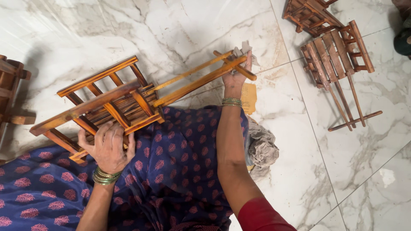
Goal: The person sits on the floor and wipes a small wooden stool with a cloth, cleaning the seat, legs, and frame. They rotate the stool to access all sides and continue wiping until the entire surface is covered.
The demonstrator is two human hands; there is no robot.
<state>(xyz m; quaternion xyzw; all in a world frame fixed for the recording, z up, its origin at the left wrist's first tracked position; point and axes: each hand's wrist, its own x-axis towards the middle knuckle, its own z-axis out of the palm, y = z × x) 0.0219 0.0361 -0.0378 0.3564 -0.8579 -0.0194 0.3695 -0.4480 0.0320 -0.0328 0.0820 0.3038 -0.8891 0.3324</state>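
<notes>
A small wooden cart [128, 100], built of slats with two long handle poles, lies tipped on its side across the person's lap, its slatted body resting on the dark blue patterned cloth [171, 171] and its poles reaching out over the marble floor [171, 30]. The left hand [109, 147] lies flat with spread fingers on the slatted body, pressing it steady rather than closing around it. The right hand [238, 75] is closed around a small grey scrap, cloth or abrasive paper [243, 51], held against the far end of the poles at the crossbar. The wood under both hands shows a warm, glossy orange-brown, so the rubbing looks well advanced; judging by where the right hand sits, the pole tips are the part in hand. Just beside the right forearm lie a tan sheet [249, 97] and a crumpled grey rag [262, 147]. Well apart, at the upper right, two darker carts [338, 60] of the same make lie on the floor; whether they are finished or waiting cannot be told. Another wooden piece [10, 94] shows at the left edge.
</notes>
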